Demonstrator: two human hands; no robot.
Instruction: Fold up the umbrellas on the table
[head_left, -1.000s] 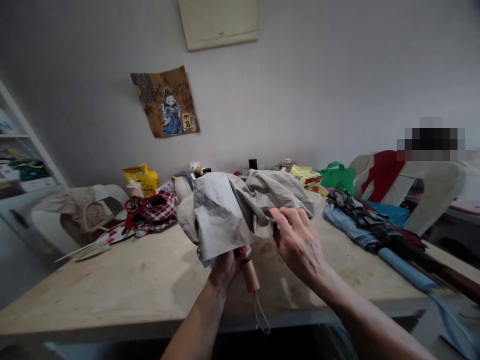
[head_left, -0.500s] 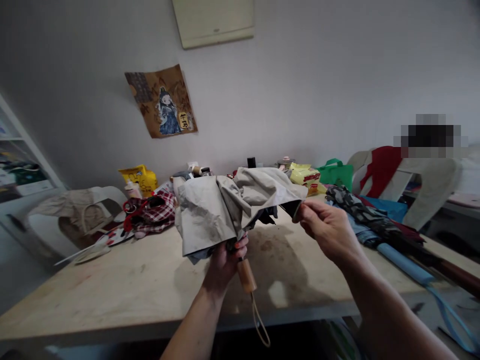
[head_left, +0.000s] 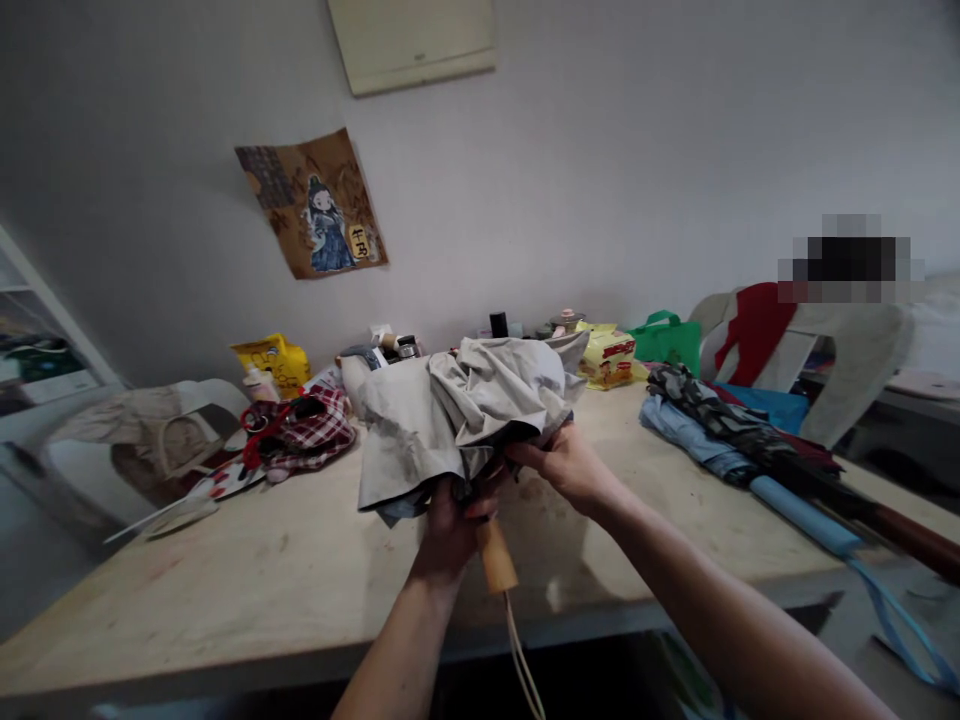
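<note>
Gripping one umbrella (head_left: 510, 380) low down, the left hand (head_left: 452, 525) is curled round it just above the wooden handle (head_left: 496, 558), some of its fingers hidden by cloth. One strap (head_left: 519, 645) hangs from the handle in front of the table's (head_left: 247, 580) near edge. The right hand (head_left: 566, 470) pinches the canopy's edge (head_left: 517, 432) between thumb and fingers, its fingertips partly under the cloth. The umbrella is above the table's middle, grey and crumpled, and blocks the view of part of the clutter (head_left: 390, 340) along the table's far edge. On the table's right side lie at least two more, one blue umbrella (head_left: 694, 437) and one camouflage umbrella (head_left: 739, 425), touching. Toward the table's far right are one yellow packet (head_left: 606, 358) and one green bag (head_left: 667, 345); toward its far left, one yellow bag (head_left: 277, 365) and one checked bundle (head_left: 319, 430). Two chairs (head_left: 874, 340) flank the table. Beyond it, one poster (head_left: 322, 215) hangs on the wall (head_left: 600, 150).
</note>
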